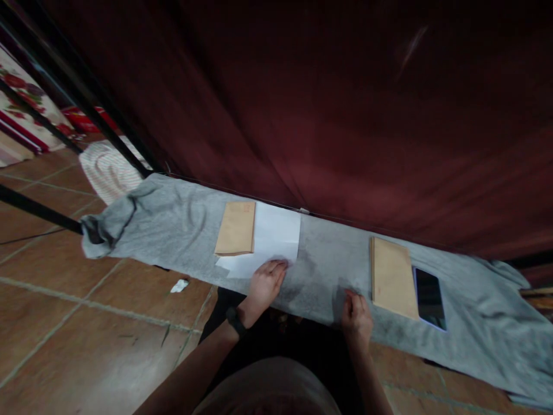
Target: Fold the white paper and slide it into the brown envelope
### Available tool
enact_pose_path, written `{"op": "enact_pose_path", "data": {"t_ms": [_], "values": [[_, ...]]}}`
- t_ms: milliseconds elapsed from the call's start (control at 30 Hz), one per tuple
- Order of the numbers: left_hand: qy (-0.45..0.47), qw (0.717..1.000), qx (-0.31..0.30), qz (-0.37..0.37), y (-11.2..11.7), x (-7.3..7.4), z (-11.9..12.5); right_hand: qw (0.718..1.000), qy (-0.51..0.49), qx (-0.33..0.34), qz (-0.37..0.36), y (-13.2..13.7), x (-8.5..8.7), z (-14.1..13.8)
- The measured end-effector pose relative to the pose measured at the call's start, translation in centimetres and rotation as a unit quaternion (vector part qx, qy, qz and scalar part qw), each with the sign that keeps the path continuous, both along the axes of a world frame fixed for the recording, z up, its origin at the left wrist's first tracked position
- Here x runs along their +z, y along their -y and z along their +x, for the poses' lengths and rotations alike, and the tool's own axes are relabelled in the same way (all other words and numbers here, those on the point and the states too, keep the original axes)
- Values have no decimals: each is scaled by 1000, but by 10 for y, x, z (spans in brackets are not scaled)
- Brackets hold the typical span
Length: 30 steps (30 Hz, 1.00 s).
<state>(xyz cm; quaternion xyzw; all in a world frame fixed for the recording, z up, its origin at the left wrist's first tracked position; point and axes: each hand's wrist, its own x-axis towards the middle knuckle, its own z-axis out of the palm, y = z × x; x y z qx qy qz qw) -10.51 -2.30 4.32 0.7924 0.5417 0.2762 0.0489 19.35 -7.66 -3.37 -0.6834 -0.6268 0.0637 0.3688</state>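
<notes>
Fingers (276,267) of L hand (264,283): bent, close together, on near R corner of white paper (277,233); can't tell if pinching or just pressing. On R hand (357,316): fingers curled in, narrow, at front part of grey cloth (334,245); can't tell if gripping anything.

For neat work, prob. best to press lightly w/ L fingertips, keep paper flat, slide rather than lift, and avoid creasing that corner. Worth squaring up uneven near L edges, maybe w/ R hand as a stop.

Just beyond L hand: paper flat on cloth, partly under L envelope pile (235,229), brown, w/ small red mark (246,208) near far R corner. Just R of R hand: R envelope pile (394,279), also brown, prob. >1 layer, judging by L edge. Contents of both: can't tell from outside. Close along R side of that pile: phone (430,298), screen dark.

Farther out: dark red curtain (276,115) behind cloth; below, tiled floor (108,340) w/ white scrap (179,286).
</notes>
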Motion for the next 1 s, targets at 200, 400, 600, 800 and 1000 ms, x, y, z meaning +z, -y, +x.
{"op": "enact_pose_path", "data": {"t_ms": [200, 400, 600, 800, 1000], "values": [[18, 997, -70, -3, 13, 3, 46, 998, -60, -13, -32, -1, 4, 2], [11, 989, -150, -15, 33, 7, 83, 952, -286, -25, -107, -8, 23, 1], [-20, 977, -211, -11, 51, 14, 114, 885, -410, -51, -216, -11, 42, -10], [26, 977, -209, -40, 52, 10, 107, 903, -396, -35, -164, -13, 34, 21], [-27, 998, -52, -32, 19, -17, 63, 926, -348, -89, -116, -14, 5, 48]]}}
